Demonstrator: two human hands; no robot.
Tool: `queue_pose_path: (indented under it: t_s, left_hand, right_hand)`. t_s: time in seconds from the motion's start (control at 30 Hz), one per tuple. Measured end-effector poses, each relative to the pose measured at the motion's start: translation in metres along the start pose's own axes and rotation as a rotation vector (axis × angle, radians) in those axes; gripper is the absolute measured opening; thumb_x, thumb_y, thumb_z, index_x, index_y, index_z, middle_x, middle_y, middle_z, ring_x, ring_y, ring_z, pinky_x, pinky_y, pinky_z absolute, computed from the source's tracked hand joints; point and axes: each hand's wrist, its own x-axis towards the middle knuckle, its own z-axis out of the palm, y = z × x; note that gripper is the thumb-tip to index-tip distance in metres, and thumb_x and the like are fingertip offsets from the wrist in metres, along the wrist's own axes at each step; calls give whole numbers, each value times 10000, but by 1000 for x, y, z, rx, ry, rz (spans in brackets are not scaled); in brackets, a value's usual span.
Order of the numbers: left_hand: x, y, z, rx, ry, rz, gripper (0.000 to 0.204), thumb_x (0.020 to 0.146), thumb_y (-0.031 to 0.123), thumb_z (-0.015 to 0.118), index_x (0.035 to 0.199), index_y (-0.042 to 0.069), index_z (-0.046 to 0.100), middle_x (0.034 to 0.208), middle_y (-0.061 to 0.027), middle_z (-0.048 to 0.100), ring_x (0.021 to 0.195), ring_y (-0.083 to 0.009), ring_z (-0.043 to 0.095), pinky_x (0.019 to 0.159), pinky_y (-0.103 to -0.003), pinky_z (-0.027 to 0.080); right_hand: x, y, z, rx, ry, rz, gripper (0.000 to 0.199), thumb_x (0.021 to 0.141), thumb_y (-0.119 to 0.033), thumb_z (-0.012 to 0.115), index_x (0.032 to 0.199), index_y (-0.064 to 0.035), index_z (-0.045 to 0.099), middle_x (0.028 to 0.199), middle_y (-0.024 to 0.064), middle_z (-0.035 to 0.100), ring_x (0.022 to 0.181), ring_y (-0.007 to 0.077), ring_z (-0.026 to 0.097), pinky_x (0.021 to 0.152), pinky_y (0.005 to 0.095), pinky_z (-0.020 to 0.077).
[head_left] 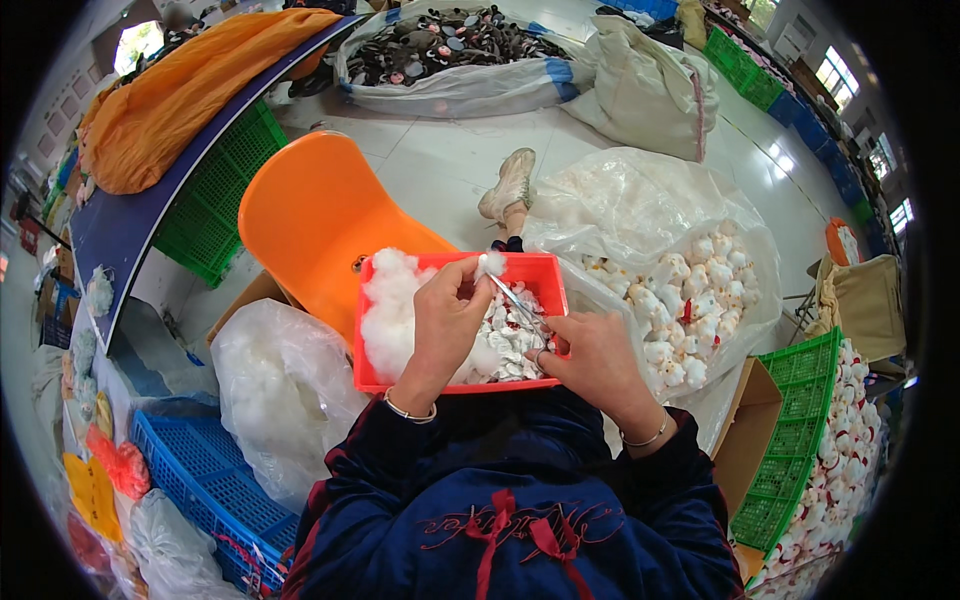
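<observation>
At tip of left hand (pixel 448 312): small white piece (pixel 491 264), pinched.

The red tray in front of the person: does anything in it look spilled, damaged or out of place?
No damage or spill stands out. Only the white stuffing looks untidy: heaped in the left side of the red tray, it bulges over the far-left rim.
</observation>
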Motion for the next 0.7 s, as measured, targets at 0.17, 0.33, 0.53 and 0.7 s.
queue_pose_path:
  t_s: [0.17,0.33,0.53,0.7]
  left_hand:
    - [-3,-1,3,-63,-9,-16,203,950,19,668,1144,-35,692,874,-32,722,741,-68,653,671,-237,542]
    - [-11,-7,13,-287,-69,-170,211,990,41,635,1185,-20,687,914,-23,716,791,-61,660,714,-210,531]
    - [-1,7,3,-417,-127,-259,194,990,82,636,1142,-14,708,877,-21,720,751,-66,655,686,-221,529]
    - [1,-5,0,-439,-45,-255,170,981,84,639,1083,-16,732,880,-37,727,748,-73,662,678,-222,539]
  right_hand:
    - [1,-3,-2,109,1,-17,309,812,-353,769,862,-55,703,728,145,665,724,355,666,652,465,481]
    - [6,-15,4,235,29,11,299,811,-316,769,806,-32,678,698,169,642,656,373,648,592,461,500]
    - [4,0,9,63,97,-13,287,817,-338,775,921,-82,694,792,97,671,797,306,656,729,441,450]
    - [-6,4,4,-62,16,-16,376,793,-364,793,1033,-94,687,945,93,671,968,304,623,843,434,408]
